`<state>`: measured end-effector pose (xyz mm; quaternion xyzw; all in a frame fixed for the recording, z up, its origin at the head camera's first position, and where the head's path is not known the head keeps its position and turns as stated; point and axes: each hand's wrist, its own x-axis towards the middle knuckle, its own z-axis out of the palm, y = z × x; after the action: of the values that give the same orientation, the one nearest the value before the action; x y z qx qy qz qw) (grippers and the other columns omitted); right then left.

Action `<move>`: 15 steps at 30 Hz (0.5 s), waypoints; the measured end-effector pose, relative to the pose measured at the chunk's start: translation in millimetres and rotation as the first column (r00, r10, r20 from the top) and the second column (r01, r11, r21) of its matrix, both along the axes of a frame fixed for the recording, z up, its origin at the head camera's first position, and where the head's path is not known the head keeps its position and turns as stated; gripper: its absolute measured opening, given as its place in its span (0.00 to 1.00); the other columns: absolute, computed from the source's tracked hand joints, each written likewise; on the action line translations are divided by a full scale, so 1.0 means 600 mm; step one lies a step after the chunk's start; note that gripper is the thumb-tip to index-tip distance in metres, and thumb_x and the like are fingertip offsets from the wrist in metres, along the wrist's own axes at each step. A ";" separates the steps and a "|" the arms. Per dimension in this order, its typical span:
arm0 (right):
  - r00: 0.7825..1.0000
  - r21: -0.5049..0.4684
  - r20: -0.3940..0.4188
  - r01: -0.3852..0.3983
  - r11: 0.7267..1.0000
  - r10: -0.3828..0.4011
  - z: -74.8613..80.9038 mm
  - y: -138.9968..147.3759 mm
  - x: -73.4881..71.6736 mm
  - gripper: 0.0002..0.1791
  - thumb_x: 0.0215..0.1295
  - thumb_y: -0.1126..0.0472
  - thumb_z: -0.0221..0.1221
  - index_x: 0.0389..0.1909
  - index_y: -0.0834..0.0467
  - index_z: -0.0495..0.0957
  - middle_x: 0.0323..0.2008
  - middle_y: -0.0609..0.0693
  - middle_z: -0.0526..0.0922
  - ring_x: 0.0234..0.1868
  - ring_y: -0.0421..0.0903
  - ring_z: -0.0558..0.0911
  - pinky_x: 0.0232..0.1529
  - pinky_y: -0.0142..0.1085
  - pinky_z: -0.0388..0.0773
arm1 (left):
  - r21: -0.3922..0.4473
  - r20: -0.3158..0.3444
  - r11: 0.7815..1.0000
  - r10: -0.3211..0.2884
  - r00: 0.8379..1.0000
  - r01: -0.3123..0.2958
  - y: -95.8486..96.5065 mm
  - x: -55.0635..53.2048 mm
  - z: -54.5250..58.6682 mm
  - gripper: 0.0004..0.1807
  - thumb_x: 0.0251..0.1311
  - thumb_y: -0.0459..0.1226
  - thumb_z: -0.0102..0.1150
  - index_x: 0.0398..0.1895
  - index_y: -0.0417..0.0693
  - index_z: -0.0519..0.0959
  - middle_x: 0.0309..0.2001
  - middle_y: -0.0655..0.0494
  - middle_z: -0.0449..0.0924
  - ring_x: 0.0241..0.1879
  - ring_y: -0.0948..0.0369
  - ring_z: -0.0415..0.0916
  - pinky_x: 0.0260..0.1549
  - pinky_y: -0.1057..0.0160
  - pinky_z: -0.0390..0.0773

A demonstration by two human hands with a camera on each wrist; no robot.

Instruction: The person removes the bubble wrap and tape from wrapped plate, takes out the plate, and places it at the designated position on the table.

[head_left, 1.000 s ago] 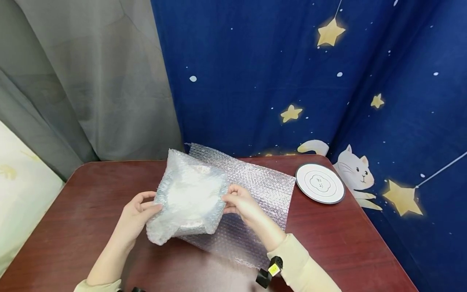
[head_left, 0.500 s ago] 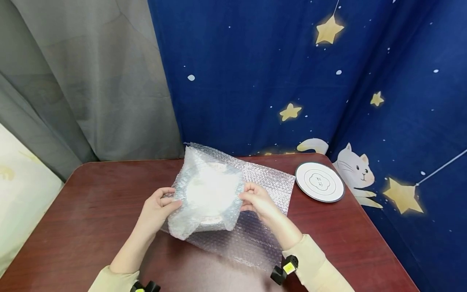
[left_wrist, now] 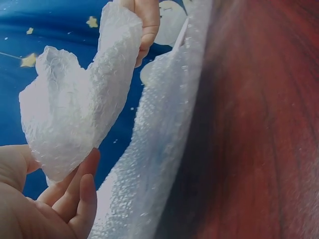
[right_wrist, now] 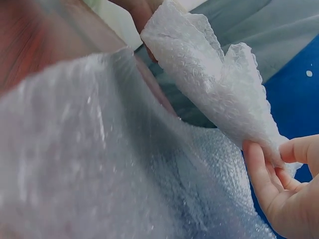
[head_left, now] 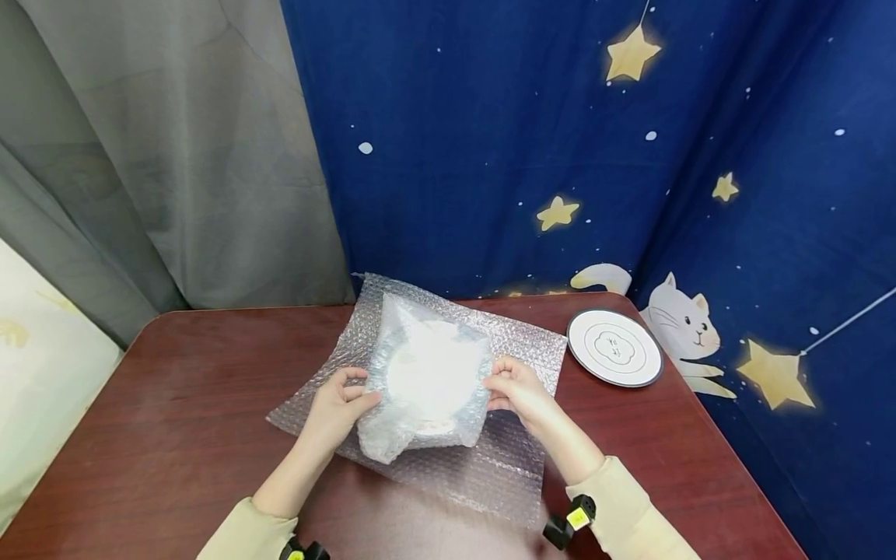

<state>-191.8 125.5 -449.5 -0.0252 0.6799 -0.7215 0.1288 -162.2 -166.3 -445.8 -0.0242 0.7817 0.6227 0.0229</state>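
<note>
Both hands hold a bubble-wrapped bundle point(head_left: 430, 373) by its opposite sides; a round, bright white shape shows through the wrap. At the bundle's left side, my left hand point(head_left: 337, 408) pinches the edge between thumb and fingers. The right hand point(head_left: 521, 393) grips the opposite edge the same way. Under the bundle lies a flat sheet of bubble wrap point(head_left: 514, 482), spread slantwise on the table. In the left wrist view the bundle point(left_wrist: 82, 107) hangs above the sheet point(left_wrist: 154, 134), with curtain visible between them. Its wrapped corners stick up in the right wrist view.
A white plate point(head_left: 614, 348) with a dark rim lies at the table's back right, close to the sheet's corner. The reddish-brown table point(head_left: 196, 404) extends to both sides. Behind it hang a grey curtain point(head_left: 175, 155) and a blue starry curtain point(head_left: 476, 155).
Both hands have carried the bundle rightward, from the sheet's left side to over its middle. The sheet's left corner, covered before, now shows. The plate has stayed put.
</note>
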 end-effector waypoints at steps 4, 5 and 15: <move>1.000 0.000 0.018 0.023 1.000 -0.023 -0.012 0.007 -0.004 0.10 0.58 0.74 0.56 0.29 0.60 0.64 0.20 0.47 0.72 0.21 0.41 0.75 0.27 0.34 0.78 | 0.005 -0.013 1.000 -0.002 1.000 0.002 0.010 -0.003 -0.010 0.22 0.56 0.30 0.64 0.53 0.35 0.70 0.38 0.40 0.83 0.31 0.60 0.79 0.31 0.64 0.75; 0.999 0.000 0.020 0.026 1.000 -0.026 -0.015 0.008 -0.004 0.10 0.58 0.74 0.56 0.29 0.60 0.65 0.20 0.47 0.72 0.21 0.41 0.75 0.27 0.34 0.78 | -0.001 -0.012 1.000 -0.003 1.000 0.003 0.011 -0.004 -0.013 0.22 0.56 0.30 0.64 0.53 0.34 0.70 0.38 0.40 0.83 0.31 0.59 0.79 0.30 0.63 0.75; 0.999 0.006 0.040 0.024 1.000 -0.024 -0.044 0.019 -0.016 0.09 0.59 0.73 0.56 0.31 0.61 0.65 0.21 0.47 0.74 0.22 0.41 0.75 0.28 0.34 0.79 | -0.084 -0.059 0.996 -0.002 0.998 -0.003 0.023 -0.019 -0.045 0.20 0.55 0.30 0.65 0.51 0.34 0.72 0.36 0.41 0.83 0.32 0.58 0.80 0.31 0.62 0.75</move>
<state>-201.3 136.8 -476.1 -0.0023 0.6795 -0.7214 0.1336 -173.7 -152.5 -473.1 -0.0071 0.8075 0.5898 -0.0012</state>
